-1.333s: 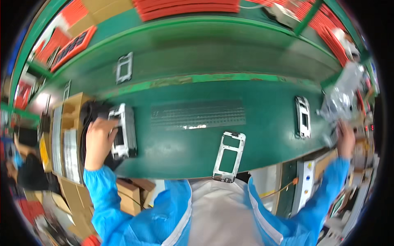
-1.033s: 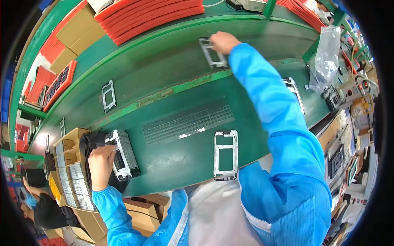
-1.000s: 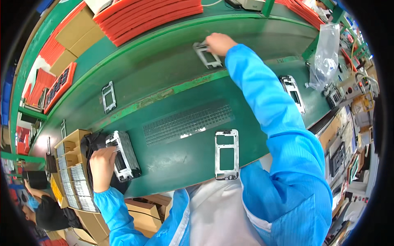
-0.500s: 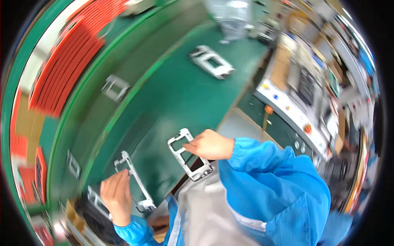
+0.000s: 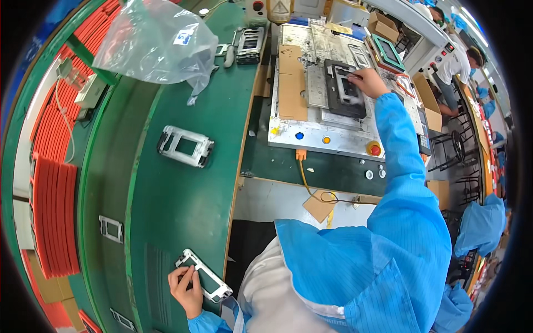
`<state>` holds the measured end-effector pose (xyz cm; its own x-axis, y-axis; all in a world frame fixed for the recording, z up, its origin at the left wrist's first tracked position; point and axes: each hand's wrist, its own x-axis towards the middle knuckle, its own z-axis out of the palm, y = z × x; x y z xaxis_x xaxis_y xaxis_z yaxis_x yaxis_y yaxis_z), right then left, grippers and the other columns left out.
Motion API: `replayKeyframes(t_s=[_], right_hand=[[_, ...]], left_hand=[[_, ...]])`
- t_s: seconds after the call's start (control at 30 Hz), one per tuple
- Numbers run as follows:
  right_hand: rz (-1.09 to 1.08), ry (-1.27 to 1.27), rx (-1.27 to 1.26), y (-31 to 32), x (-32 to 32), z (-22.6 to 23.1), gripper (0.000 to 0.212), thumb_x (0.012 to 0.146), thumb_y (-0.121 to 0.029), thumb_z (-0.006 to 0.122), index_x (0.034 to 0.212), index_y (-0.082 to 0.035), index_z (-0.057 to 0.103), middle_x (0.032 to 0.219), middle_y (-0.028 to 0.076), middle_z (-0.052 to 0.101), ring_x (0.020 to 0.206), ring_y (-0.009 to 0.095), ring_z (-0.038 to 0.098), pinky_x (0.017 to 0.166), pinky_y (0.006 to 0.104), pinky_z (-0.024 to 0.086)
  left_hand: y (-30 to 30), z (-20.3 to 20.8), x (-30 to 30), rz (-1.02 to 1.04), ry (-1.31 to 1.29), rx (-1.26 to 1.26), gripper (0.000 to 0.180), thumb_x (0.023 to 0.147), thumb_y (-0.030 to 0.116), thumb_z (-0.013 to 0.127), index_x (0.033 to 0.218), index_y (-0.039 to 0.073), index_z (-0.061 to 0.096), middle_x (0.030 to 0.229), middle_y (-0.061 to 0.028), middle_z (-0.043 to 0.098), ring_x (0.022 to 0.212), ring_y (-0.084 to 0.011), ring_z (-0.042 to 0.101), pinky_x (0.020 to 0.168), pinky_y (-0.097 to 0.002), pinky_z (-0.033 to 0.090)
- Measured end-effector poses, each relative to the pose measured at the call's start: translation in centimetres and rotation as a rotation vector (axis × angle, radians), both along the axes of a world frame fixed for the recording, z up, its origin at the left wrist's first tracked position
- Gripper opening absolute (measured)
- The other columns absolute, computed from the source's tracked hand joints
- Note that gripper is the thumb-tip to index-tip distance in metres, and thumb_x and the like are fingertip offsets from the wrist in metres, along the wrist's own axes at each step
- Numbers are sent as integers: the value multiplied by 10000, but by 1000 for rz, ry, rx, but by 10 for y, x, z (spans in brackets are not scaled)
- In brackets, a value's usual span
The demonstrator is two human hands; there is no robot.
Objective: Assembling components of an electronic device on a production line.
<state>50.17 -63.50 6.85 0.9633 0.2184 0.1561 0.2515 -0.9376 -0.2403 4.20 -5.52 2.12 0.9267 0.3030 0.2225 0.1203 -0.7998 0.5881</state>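
Observation:
My left hand (image 5: 187, 289) is at the near end of the green bench, its fingers bent onto the upper end of a white plastic phone frame (image 5: 215, 289) with a rectangular opening. My right arm reaches out to the machine. There my right hand (image 5: 369, 83) pinches the edge of another phone frame (image 5: 343, 90), which is at a black fixture plate (image 5: 352, 111). Whether that frame is fully seated or slightly raised, I cannot tell. A small stack of white frames (image 5: 186, 146) lies farther along the bench.
Single frames (image 5: 111, 229) lie in the green channel on the left, beside stacked red trays (image 5: 53, 216). A clear plastic bag (image 5: 161, 41) and a dark frame stack (image 5: 250, 44) are at the far end. The machine's front has buttons, including a red knob (image 5: 373, 149). People work at far right.
My right hand has gone from close to my body out to the machine, with a frame in its fingers. The view has swung right. My left hand is now on a frame at the bench edge.

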Motion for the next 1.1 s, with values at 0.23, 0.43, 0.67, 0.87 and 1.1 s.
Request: replayKeyframes(t_s=[0.23, 0.43, 0.67, 0.87, 1.1], right_hand=[[-78, 22, 137, 8, -6, -28, 449, 958, -455, 622, 1218, -101, 717, 923, 220, 721, 902, 387, 689, 804, 447, 537], [-84, 91, -274, 40, -33, 13, 747, 893, -638, 614, 1416, -107, 574, 1022, 257, 712, 985, 421, 676, 896, 470, 520], [-58, 191, -321, 37, -27, 24, 955, 781, -736, 680, 1451, -73, 528, 1120, 264, 694, 1039, 422, 663, 926, 463, 508], [-93, 93, -185, 39, -43, 18, 945, 749, -796, 652, 1416, -130, 576, 1061, 219, 720, 1025, 395, 680, 935, 465, 519], [-1045, -161, -271, -92, -94, -36, 594, 914, -574, 565, 1175, -57, 698, 1034, 210, 735, 971, 377, 706, 866, 484, 542]], left_hand=[[-3, 3, 6, 64, 20, 44, 181, 781, -55, 726, 952, -15, 769, 943, -101, 642, 872, -261, 590, 705, -372, 483], [-8, 8, 8, 74, 50, 19, 204, 806, -55, 688, 1001, -59, 746, 976, -126, 617, 893, -258, 597, 797, -360, 480], [-8, 6, 10, 77, 49, 2, 210, 810, -56, 690, 1012, -55, 746, 980, -123, 618, 889, -251, 592, 791, -355, 478], [-3, 6, 2, 81, 35, 0, 213, 823, -48, 690, 1029, -49, 745, 984, -120, 622, 887, -253, 588, 779, -358, 472], [5, -2, -5, 80, 47, 5, 198, 838, -39, 685, 1027, -47, 744, 1002, -118, 634, 919, -262, 593, 811, -365, 479]])
